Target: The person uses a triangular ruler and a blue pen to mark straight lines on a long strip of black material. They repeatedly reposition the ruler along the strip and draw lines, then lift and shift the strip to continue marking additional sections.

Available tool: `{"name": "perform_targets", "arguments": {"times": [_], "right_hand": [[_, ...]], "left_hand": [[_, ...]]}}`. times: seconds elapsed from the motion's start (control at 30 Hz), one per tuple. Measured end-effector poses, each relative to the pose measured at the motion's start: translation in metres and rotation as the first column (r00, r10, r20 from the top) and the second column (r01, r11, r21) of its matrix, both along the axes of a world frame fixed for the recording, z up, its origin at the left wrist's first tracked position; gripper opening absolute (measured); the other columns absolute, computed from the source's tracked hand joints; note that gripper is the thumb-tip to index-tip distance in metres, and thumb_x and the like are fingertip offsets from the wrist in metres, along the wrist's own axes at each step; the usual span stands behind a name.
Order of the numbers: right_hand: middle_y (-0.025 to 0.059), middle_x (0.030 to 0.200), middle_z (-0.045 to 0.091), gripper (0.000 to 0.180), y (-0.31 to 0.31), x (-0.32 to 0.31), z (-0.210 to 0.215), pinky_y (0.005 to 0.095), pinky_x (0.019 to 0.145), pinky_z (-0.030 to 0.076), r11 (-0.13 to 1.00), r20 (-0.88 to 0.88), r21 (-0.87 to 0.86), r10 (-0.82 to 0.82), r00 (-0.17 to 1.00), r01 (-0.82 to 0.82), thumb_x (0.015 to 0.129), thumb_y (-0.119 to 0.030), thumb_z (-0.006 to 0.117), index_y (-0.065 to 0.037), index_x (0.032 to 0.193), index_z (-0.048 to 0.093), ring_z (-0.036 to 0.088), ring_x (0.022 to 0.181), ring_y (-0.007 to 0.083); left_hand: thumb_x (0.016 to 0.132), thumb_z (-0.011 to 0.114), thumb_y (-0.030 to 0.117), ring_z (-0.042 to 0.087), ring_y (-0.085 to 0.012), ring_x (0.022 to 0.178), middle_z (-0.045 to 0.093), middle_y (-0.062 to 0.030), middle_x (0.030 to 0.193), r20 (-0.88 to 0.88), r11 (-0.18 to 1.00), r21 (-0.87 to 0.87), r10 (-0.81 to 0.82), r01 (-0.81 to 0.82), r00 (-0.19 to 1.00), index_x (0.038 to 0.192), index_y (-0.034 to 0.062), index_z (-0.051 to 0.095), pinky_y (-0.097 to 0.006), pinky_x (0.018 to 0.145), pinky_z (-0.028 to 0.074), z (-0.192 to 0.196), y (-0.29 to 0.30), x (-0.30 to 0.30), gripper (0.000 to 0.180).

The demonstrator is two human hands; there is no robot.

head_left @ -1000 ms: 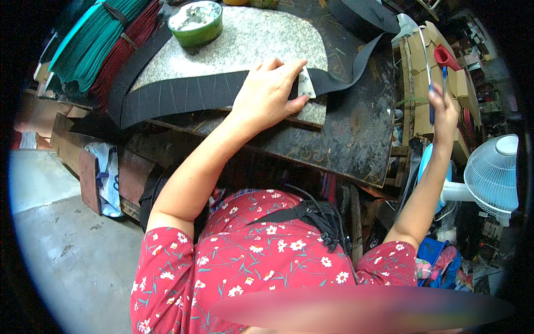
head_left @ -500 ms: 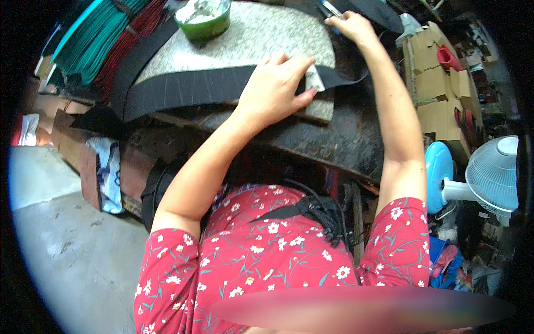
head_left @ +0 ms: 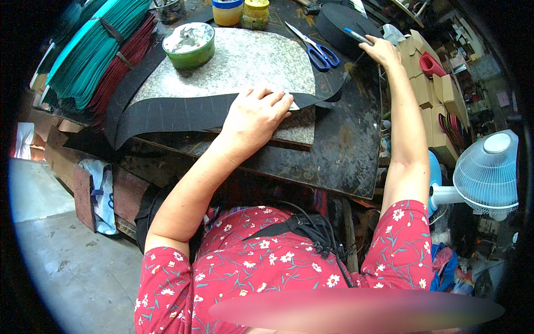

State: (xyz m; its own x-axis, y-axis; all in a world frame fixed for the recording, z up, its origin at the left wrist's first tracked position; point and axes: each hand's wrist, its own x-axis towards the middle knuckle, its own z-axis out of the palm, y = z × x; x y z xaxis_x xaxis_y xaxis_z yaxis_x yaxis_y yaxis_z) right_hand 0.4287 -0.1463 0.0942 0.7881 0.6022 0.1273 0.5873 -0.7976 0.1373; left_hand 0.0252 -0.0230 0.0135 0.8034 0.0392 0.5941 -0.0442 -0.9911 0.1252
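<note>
A wide black strip runs across the front of a speckled stone slab. My left hand presses on it near the slab's right end. Its fingers close over a small white flat piece, mostly hidden beneath them. Farther right, my right arm reaches out, and my right hand grips a blue-and-silver pen. That hand is at the near right side of a large black roll of strip material. Scissors with blue handles lie open between the slab and the roll.
A green tub of white paste stands on the slab. Two jars, one blue-rimmed and one yellow, stand behind. Bundled teal strips are at left. Cardboard boxes and a fan stand right of the dark table.
My right hand has moved with the pen from left of the black roll to its right side. My left hand stays on the strip. The view has shifted, showing more of the table's far side.
</note>
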Motion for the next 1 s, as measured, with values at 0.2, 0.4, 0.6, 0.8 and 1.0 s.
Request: {"name": "perform_targets", "arguments": {"times": [0.2,0.4,0.6,0.8,1.0], "right_hand": [[0.0140,0.129,0.072,0.071,-0.018,-0.004,-0.008,0.0462,0.105,0.050,0.976,-0.087,0.210,0.073,0.993,-0.054,0.088,-0.073,0.057,-0.026,0.140,0.065,0.066,0.123,0.0354],[0.0108,0.118,0.076,0.048,-0.041,0.011,-0.022,0.0445,0.097,0.053,0.900,-0.024,0.388,0.225,0.974,-0.198,0.091,-0.050,0.067,-0.021,0.129,0.070,0.071,0.112,0.0332],[0.0120,0.112,0.076,0.044,-0.043,-0.020,-0.027,0.0445,0.093,0.055,0.885,0.013,0.405,0.247,0.969,-0.231,0.091,-0.049,0.067,-0.020,0.124,0.072,0.071,0.108,0.0341],[0.0097,0.114,0.076,0.044,-0.038,-0.048,-0.016,0.0409,0.093,0.055,0.855,-0.029,0.392,0.381,0.924,-0.340,0.091,-0.047,0.071,-0.019,0.124,0.072,0.072,0.107,0.0298],[0.0108,0.115,0.076,0.040,-0.073,0.002,-0.011,0.0369,0.092,0.055,0.866,-0.059,0.412,0.335,0.941,-0.282,0.092,-0.034,0.073,-0.013,0.127,0.071,0.073,0.106,0.0232]], "left_hand": [[0.090,0.072,0.020,0.071,-0.0261,0.094,0.074,-0.0088,0.097,-0.043,0.999,-0.005,0.051,-0.051,0.998,0.112,0.0108,0.067,-0.041,0.089,0.054,0.013,0.015,-0.021,0.024],[0.096,0.065,0.022,0.072,-0.0272,0.081,0.071,-0.0101,0.081,-0.101,0.991,0.073,0.122,-0.115,0.987,0.097,0.0093,0.064,-0.041,0.079,0.053,0.029,0.041,-0.055,0.013],[0.094,0.068,0.015,0.071,-0.0327,0.081,0.071,-0.0138,0.084,-0.130,0.986,0.050,0.162,-0.156,0.978,0.104,0.0055,0.066,-0.043,0.082,0.055,0.039,0.045,-0.073,0.014],[0.095,0.067,0.014,0.070,-0.0341,0.085,0.072,-0.0152,0.088,-0.143,0.984,0.004,0.179,-0.180,0.973,0.103,0.0053,0.067,-0.043,0.083,0.056,0.034,0.035,-0.082,0.012],[0.096,0.066,0.015,0.070,-0.0346,0.082,0.071,-0.0162,0.088,-0.073,0.961,0.050,0.276,-0.273,0.958,0.107,0.0056,0.067,-0.044,0.081,0.055,0.033,0.045,-0.089,0.014]]}}
